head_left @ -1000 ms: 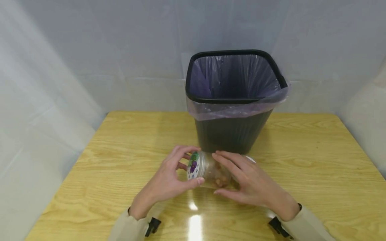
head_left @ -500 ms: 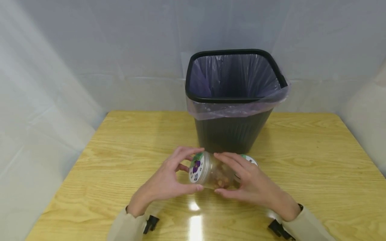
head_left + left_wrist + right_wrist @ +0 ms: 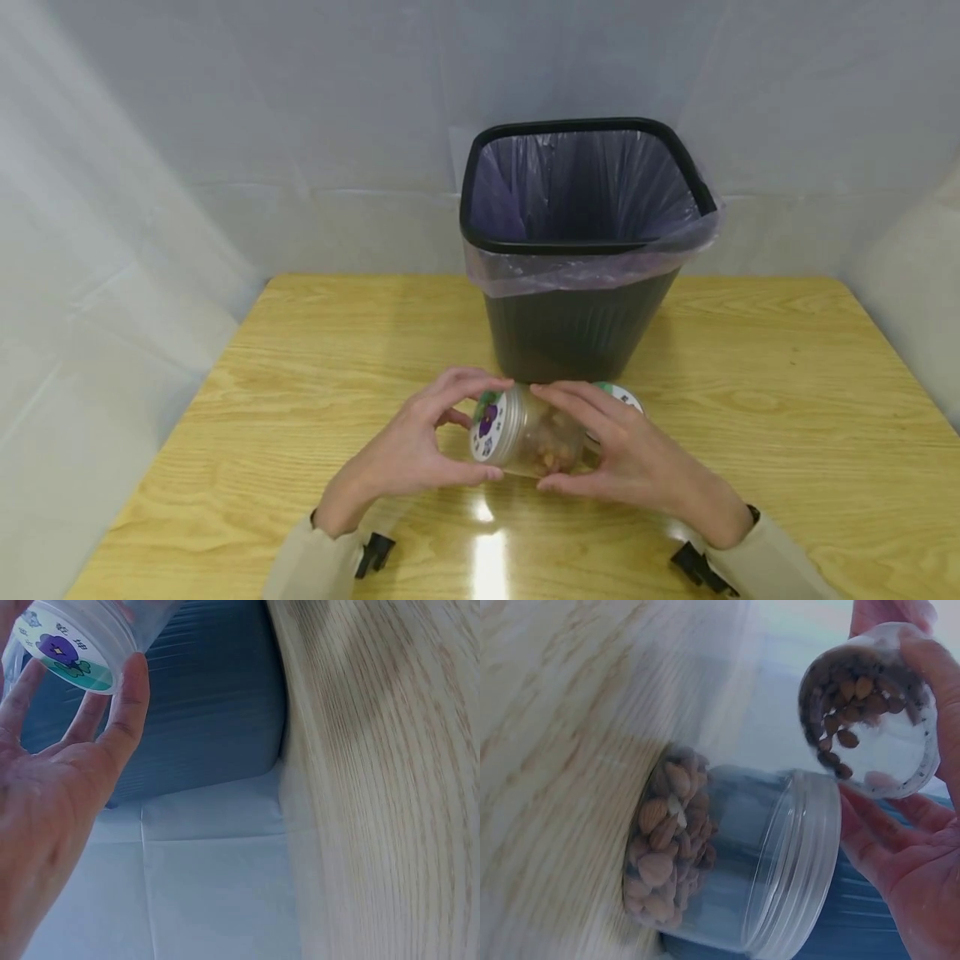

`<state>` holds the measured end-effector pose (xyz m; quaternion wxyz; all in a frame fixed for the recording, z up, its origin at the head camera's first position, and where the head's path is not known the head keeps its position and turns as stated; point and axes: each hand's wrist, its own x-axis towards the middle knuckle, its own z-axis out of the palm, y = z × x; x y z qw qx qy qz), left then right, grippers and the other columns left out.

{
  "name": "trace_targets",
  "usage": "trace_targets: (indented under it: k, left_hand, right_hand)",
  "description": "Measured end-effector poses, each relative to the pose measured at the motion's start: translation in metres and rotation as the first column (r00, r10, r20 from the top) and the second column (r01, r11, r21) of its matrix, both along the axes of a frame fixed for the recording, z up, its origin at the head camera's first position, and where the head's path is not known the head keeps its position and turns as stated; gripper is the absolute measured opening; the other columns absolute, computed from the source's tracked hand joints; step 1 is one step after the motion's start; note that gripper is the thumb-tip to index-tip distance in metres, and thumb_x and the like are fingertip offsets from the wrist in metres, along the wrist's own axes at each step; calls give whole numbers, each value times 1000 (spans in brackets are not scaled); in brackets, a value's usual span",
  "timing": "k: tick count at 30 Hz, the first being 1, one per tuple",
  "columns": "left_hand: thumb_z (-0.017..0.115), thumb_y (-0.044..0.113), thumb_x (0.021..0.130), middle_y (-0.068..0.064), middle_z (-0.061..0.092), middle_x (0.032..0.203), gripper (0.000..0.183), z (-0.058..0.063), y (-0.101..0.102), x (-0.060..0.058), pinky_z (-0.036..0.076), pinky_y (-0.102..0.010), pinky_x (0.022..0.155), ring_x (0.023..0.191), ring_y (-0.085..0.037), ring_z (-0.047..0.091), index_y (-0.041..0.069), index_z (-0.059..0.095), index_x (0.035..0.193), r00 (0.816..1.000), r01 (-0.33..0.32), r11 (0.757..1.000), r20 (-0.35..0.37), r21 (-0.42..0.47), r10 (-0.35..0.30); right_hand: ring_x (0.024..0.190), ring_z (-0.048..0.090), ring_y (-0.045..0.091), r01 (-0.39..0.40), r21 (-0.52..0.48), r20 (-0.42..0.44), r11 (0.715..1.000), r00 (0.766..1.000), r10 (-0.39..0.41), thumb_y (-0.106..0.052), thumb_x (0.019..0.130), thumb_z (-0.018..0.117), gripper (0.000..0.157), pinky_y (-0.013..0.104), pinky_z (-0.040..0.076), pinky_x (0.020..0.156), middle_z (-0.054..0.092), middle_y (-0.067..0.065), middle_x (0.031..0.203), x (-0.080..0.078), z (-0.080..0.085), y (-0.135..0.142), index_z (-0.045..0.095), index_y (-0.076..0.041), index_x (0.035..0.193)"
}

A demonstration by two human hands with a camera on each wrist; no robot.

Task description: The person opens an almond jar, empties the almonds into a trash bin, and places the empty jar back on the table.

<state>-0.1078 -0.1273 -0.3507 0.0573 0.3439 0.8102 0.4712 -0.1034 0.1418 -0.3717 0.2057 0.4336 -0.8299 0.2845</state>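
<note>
A clear plastic jar (image 3: pixel 536 437) lies on its side between both hands, apparently lifted off the table. Its round lid (image 3: pixel 489 429), printed with a purple flower-like figure, faces left. My left hand (image 3: pixel 412 446) grips the lid end between thumb and fingers. Round the base end, my right hand (image 3: pixel 626 454) holds the jar. Brown nuts (image 3: pixel 847 697) lie loose inside it, as the right wrist view shows. A second lidded jar (image 3: pixel 772 855), part full of almond-like nuts (image 3: pixel 664 847), stands upright on the table; in the head view the right hand mostly hides it.
Directly behind the hands stands a dark trash bin (image 3: pixel 577 333) with a purple bag (image 3: pixel 555 271) folded over its rim. The wooden table (image 3: pixel 337 333) ends at a pale sheet (image 3: pixel 337 125) at the back and sides.
The held jar has turned about its axis and shifted slightly right and toward me. More of the second jar's lid shows now. Both hands keep their hold.
</note>
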Motion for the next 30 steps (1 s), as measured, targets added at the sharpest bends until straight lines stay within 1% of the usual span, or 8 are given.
trace_targets:
  k: [11,20,23,27,30]
  left_hand:
    - [84,35,69,4,44,136,82,-5,-1,-3,53,-27,87,116,-17,49,31,43,140,1000,-12,1000,13,-5,12]
    - [84,36,68,3,46,133,83,-4,-1,-7,54,-26,85,114,-17,51,32,43,140,1000,-27,1000,-15,-16,26]
    - [85,35,68,3,47,129,82,-3,0,-8,54,-26,85,113,-16,51,34,44,139,999,-37,999,-12,-13,37]
    - [85,35,67,2,48,126,81,-4,1,-8,54,-26,84,111,-17,53,35,45,138,999,-50,999,-2,-9,50]
    - [84,34,68,0,49,124,80,-4,2,-8,54,-26,83,108,-18,54,33,46,138,998,-57,998,11,0,57]
  right_hand:
    - [113,56,14,-3,3,-13,1000,1000,3,-46,69,80,86,28,49,95,54,3,129,-3,-3,-3,46,-10,140]
    - [114,56,20,1,16,19,1000,1000,-1,-45,69,80,86,32,49,97,54,8,128,-7,-1,-5,46,-7,138]
    - [113,57,20,4,13,26,1000,1000,-4,-44,69,80,86,33,50,96,55,8,127,-7,0,-6,46,-7,138]
    - [114,57,20,7,16,31,1000,999,-8,-44,68,81,87,33,50,95,54,8,128,-6,0,-5,45,-8,139]
    - [113,57,21,14,12,10,1000,1000,-14,-44,67,81,87,33,50,95,54,9,127,-6,0,-5,46,-8,138]
